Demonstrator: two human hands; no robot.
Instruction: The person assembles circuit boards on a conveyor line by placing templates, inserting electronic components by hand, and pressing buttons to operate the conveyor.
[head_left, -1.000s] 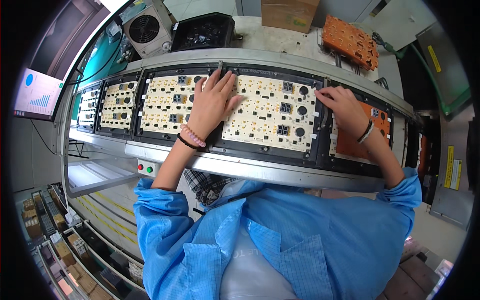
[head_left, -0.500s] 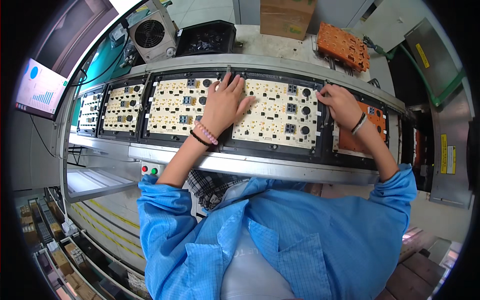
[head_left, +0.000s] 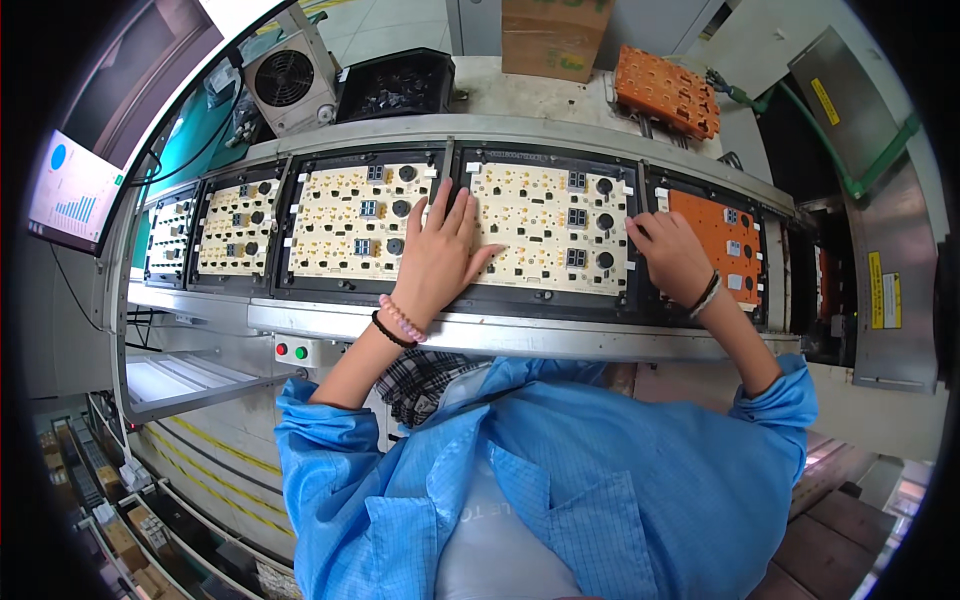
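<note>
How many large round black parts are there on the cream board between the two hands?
3, in a column near the right edge of the cream board: top part, middle part, bottom part. The left hand overlaps the board's left side and may hide something.

My right hand (head_left: 675, 258)'s slid from the cream board (head_left: 520, 235)'s top right corner to partway down that side, and my left hand (head_left: 435, 258)'s scooted closer to me too.

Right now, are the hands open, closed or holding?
Left hand: open, fingers spread, over the left edge of the cream board.
Right hand: fingers curled by its right edge; grip cannot be told.
</note>
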